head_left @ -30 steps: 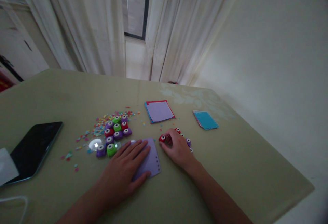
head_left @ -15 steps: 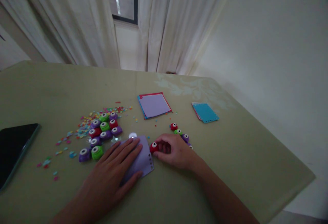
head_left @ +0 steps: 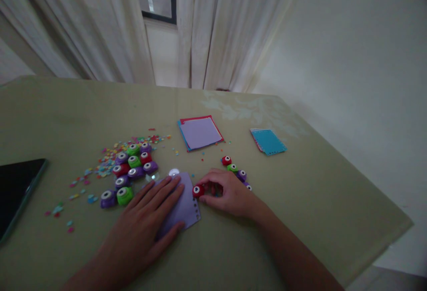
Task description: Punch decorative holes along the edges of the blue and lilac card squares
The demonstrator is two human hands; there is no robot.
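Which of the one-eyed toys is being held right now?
The red toy at the holed edge of the purple sheet under the left hand. The right hand grips it; the other visible toys sit on the table.

Leftward: my left hand (head_left: 153,213) lies flat on the purple sheet (head_left: 185,204), barring a low pass from my right hand (head_left: 225,193), which pinches a red piece (head_left: 198,191), to the eyed cluster (head_left: 134,162).
Straight ahead: a lane runs between cluster and stacked squares (head_left: 201,132); a shiny disc (head_left: 174,173) sits at its near end.
Past my right knuckles: a row of eyed pieces (head_left: 232,167) crowds me.
Rightward: broad bare tabletop (head_left: 320,193); the blue pad (head_left: 268,141) lies farther off.
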